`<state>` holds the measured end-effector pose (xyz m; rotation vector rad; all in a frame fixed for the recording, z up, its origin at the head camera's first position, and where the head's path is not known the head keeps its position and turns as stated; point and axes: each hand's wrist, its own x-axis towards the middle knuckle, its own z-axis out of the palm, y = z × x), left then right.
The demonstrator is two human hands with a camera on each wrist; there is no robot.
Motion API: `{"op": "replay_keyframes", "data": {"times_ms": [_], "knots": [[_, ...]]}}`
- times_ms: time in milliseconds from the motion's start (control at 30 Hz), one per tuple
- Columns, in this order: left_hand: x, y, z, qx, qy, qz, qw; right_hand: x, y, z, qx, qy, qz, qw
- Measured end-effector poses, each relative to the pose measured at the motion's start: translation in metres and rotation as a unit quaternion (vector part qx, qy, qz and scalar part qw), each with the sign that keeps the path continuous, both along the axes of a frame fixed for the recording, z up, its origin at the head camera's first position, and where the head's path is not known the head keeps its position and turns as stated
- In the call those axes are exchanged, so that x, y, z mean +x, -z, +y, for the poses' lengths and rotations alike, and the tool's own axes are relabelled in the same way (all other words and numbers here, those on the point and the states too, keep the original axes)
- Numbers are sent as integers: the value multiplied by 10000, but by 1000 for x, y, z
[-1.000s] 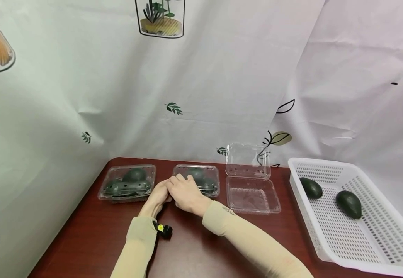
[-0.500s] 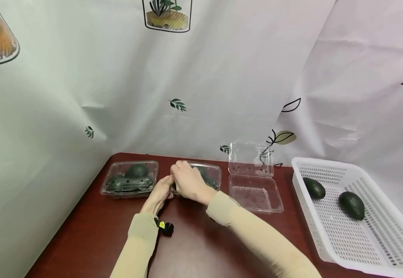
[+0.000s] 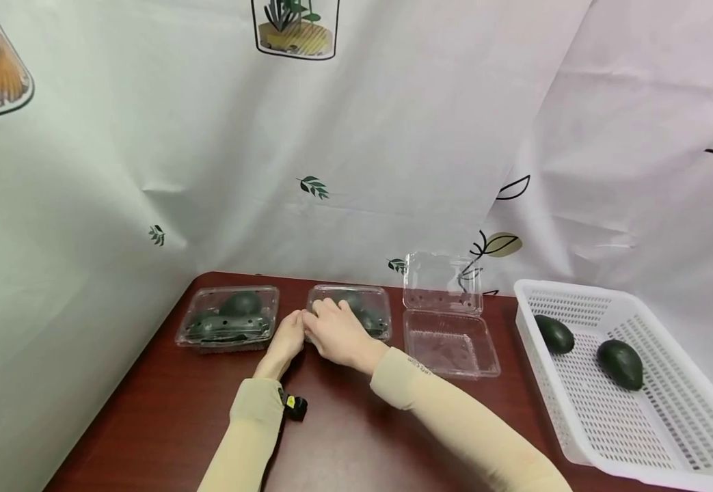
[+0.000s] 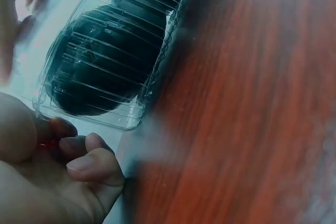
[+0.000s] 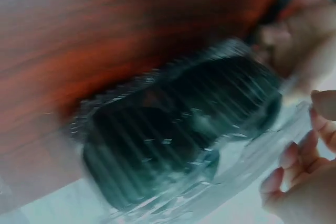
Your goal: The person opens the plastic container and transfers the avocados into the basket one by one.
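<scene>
The left hand (image 3: 287, 342) curls its fingers at the front-left corner of a clear plastic clamshell (image 4: 126, 125), gripping it; the right hand (image 3: 340, 335) bends its fingers at the same edge, grip unclear. Smooth, rounded dark fruit (image 4: 102, 56) shows through its ribbed wall. The right cuff (image 3: 402, 372) carries small lettering, not clearly readable. Left of the hands is a filled box (image 3: 204, 301); right, an open clamshell (image 3: 448, 345), then a perforated white basket (image 3: 543, 403) holding two oval fruits (image 3: 621, 364).

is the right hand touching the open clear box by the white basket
No, the right hand is at the filled middle box, apart from the open box.
</scene>
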<state>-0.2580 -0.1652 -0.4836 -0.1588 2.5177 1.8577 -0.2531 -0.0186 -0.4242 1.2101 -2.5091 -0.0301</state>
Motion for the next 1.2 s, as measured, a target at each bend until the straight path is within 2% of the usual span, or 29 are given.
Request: {"op": "replay_keyframes", "data": {"times_ms": [100,233,400,600,800,967,1200], "knots": [[-1,-1,3,-266,-7,100,9996,2,6,9,78,-133,433,9989],[-1,-1,6,-474,-77,82,9988,4,5,26,168,-212,681,9973],[-1,-3,7,-513,-201,35,9985,4,6,54,229,-333,954,9946],[0,-3,7,-655,-318,169,9972,1,7,80,242,-454,1302,9902],[0,-2,7,-752,-85,61,9971,-2,6,98,516,-438,1577,9852],[0,-4,9,-993,269,86,9947,-4,7,107,740,-324,1539,9848],[1,-8,11,-1053,391,205,9935,-4,7,107,972,-264,1587,9822]]}}
